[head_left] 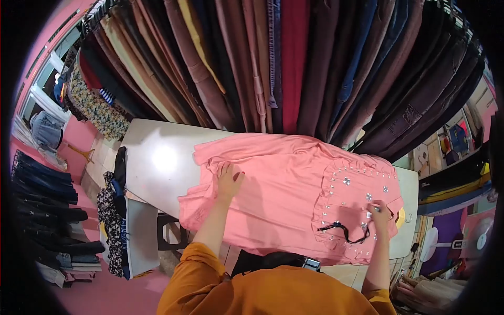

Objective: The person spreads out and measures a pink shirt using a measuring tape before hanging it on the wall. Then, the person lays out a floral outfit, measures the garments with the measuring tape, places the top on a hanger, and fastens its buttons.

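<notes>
A pink dress (268, 194) lies spread over the white table, its ruffled front panel on the right dotted with silvery flower-shaped decorations. My left hand (229, 181) rests flat on the lower part of the dress, fingers spread. Near the neckline, my right hand (379, 214) has its fingers curled together over the fabric; what they hold, if anything, is too small to make out. A thin black cord (346, 233) lies in a curve on the panel, just left of my right wrist. Beyond the neckline a hanger hook (409, 218) sticks out.
The white table (152, 181) shows at the left of the dress. Many trousers (289, 68) hang on a rack along its far side. A stool with a dark patterned cloth (113, 220) stands at left. Folded jeans (79, 261) and more clothes line both sides.
</notes>
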A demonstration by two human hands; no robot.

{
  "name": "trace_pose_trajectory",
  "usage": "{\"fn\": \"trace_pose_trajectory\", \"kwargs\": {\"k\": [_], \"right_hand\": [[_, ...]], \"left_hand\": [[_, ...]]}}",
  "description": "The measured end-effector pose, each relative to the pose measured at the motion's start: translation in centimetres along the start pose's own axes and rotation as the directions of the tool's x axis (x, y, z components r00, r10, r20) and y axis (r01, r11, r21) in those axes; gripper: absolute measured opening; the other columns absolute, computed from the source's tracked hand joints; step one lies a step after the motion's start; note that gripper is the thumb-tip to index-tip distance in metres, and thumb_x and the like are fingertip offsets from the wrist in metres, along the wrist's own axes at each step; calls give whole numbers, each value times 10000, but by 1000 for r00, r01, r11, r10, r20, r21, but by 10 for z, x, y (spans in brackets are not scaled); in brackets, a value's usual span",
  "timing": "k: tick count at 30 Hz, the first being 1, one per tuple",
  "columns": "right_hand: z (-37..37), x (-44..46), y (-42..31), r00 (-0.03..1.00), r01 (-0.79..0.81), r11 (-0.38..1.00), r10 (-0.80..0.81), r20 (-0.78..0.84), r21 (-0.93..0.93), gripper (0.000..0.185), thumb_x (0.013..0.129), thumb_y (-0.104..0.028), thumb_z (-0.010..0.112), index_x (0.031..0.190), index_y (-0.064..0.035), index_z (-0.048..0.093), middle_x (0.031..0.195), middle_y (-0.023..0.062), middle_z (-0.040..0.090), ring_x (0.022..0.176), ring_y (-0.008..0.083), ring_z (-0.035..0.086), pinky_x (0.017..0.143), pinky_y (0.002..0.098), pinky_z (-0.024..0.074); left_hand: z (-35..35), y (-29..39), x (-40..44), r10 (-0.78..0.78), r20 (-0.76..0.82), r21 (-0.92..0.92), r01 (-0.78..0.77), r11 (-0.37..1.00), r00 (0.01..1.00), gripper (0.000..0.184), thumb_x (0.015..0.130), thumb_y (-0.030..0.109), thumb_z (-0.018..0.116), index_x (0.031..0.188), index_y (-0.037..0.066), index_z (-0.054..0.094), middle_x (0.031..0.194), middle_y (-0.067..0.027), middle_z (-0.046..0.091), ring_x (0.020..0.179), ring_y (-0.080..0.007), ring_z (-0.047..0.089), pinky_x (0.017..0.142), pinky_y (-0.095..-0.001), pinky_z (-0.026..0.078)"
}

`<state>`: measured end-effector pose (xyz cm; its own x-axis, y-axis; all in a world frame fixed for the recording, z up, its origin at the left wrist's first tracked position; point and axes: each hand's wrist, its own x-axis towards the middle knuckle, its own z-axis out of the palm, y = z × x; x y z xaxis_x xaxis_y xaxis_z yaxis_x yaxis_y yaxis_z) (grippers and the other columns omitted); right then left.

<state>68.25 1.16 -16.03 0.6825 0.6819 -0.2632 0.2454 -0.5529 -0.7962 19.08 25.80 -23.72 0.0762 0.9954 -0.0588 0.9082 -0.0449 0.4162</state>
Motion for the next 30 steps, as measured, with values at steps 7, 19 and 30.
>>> {"fn": "trace_pose_trajectory", "kwargs": {"k": [7,19,30], "right_hand": [[200,-102,-110,742,-230,941,5,670,247,337,728,-271,796,922,-56,622,770,8,587,646,88,532,570,235,440],[288,-124,-92,706,-205,922,-94,702,329,293,736,-150,788,917,-35,587,796,46,633,657,85,549,534,224,421],[33,-41,36,978,-8,997,25,-206,80,268,697,-100,766,898,20,635,792,38,628,705,116,583,621,265,491]], "left_hand": [[-5,48,-99,305,585,-811,535,236,752,274,926,122,581,1165,-10,591,1022,-51,646,866,-137,624,773,-242,518],[-14,-44,-65,145,433,-841,341,419,890,89,810,33,644,889,-3,667,770,-102,683,642,-166,654,596,-264,528],[-13,-184,34,126,-413,16,-131,991,902,95,650,105,691,648,44,618,710,-145,585,711,-348,572,634,-476,432]]}}
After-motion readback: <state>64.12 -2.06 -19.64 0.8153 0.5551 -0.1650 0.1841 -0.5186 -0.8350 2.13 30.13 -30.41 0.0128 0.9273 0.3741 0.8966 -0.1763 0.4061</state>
